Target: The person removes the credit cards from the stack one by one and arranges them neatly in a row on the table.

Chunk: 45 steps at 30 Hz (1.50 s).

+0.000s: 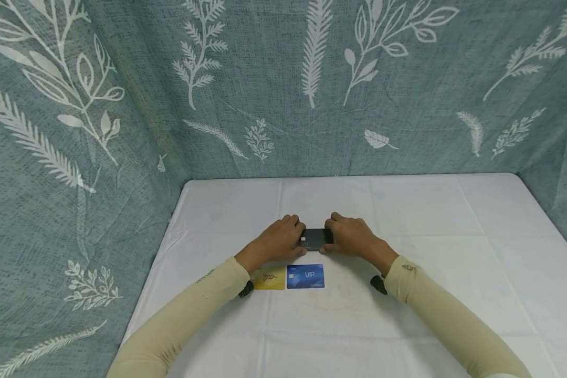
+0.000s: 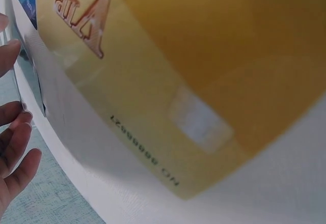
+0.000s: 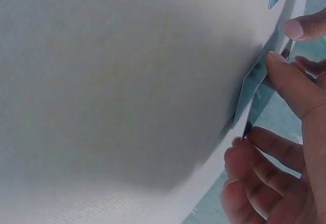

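A black card (image 1: pixel 316 239) marked VIP is pinched at its two short ends, between my left hand (image 1: pixel 282 239) and my right hand (image 1: pixel 352 236). In the right wrist view its dark glossy edge (image 3: pixel 253 89) runs between the right thumb (image 3: pixel 288 81) and the curled fingers, low over the table. Nearer to me lie a blue VIP card (image 1: pixel 305 276) and, left of it, a yellow VIP card (image 1: pixel 271 279), partly hidden by my left wrist. The yellow card fills much of the left wrist view, with the left fingertips (image 2: pixel 23 132) at its left edge.
A white cloth covers the table (image 1: pixel 434 220). Green-blue curtains (image 1: pixel 283 105) with white leaf prints hang behind the table and at both sides. A black wrist device (image 1: pixel 378 285) shows under the right sleeve, another (image 1: pixel 247 289) under the left.
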Each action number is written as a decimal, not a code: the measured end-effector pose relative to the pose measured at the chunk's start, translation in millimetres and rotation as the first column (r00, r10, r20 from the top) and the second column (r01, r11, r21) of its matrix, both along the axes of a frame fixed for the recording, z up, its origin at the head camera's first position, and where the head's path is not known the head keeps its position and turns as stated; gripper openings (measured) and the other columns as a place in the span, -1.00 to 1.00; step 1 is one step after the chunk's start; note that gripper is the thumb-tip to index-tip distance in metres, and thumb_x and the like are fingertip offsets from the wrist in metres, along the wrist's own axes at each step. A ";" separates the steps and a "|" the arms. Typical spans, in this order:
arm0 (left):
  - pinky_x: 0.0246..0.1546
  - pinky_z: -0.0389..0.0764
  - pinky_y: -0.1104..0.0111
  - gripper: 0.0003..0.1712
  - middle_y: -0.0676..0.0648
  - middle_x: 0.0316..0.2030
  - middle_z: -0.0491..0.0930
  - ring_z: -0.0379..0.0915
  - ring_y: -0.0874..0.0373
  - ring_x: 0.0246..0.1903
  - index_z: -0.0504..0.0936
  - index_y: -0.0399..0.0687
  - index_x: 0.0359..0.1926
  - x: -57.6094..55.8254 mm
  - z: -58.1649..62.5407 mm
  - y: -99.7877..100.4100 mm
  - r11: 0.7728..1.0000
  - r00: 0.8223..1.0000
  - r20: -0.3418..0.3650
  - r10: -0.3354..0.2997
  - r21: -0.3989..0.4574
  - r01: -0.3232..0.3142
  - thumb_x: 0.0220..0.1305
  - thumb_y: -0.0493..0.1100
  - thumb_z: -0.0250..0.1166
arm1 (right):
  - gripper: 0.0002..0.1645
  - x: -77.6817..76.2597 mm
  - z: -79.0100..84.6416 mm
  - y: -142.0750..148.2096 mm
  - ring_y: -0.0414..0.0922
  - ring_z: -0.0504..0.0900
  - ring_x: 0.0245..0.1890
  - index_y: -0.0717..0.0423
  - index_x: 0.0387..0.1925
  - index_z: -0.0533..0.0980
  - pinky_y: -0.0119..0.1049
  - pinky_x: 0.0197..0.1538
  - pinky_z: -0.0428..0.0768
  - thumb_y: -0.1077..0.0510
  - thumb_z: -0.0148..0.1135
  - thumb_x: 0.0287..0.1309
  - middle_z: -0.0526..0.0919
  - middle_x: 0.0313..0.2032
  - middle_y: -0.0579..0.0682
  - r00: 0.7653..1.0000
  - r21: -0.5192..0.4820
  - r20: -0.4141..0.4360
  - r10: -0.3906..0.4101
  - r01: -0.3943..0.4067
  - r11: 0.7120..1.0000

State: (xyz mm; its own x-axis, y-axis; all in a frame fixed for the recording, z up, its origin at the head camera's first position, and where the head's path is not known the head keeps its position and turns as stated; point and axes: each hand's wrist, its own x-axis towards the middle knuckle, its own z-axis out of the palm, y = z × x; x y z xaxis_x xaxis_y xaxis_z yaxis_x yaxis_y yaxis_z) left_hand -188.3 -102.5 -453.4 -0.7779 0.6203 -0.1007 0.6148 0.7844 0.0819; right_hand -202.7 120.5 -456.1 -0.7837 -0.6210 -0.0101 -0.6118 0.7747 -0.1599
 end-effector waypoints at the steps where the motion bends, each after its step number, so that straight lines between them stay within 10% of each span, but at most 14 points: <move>1: -0.02 0.52 0.23 -0.35 -0.15 0.00 0.51 0.38 0.09 -0.12 0.53 -0.26 0.18 0.3 0.1 0.0 1.000 1.000 -0.002 0.000 -0.001 0.000 0.31 0.15 0.34 | -0.30 0.3 0.4 0.0 -0.19 0.59 -0.40 0.14 -0.04 0.61 -0.22 -0.35 0.60 -0.30 0.50 -0.01 0.56 -0.24 -0.02 1.000 0.000 0.003 -0.003 0.003 1.000; 45: -0.16 0.54 0.28 -0.34 -0.10 -0.08 0.54 0.38 0.14 -0.21 0.57 -0.20 0.12 11.5 5.3 1.3 0.999 0.999 -0.045 -0.021 0.040 0.023 0.27 0.23 0.35 | -0.25 17.1 8.8 7.6 -0.20 0.58 -0.42 0.16 0.03 0.62 -0.26 -0.40 0.57 -0.30 0.50 -0.02 0.61 -0.18 0.02 1.000 -0.032 -0.013 0.007 -0.008 0.999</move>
State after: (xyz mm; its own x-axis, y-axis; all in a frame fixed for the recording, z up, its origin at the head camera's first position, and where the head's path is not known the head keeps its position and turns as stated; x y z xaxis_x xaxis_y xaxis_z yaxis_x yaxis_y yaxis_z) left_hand -176.8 -101.2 -448.1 -0.7670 0.6404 -0.0407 0.6359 0.7671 0.0850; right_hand -185.7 128.1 -447.3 -0.7790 -0.6267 0.0197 -0.6197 0.7647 -0.1765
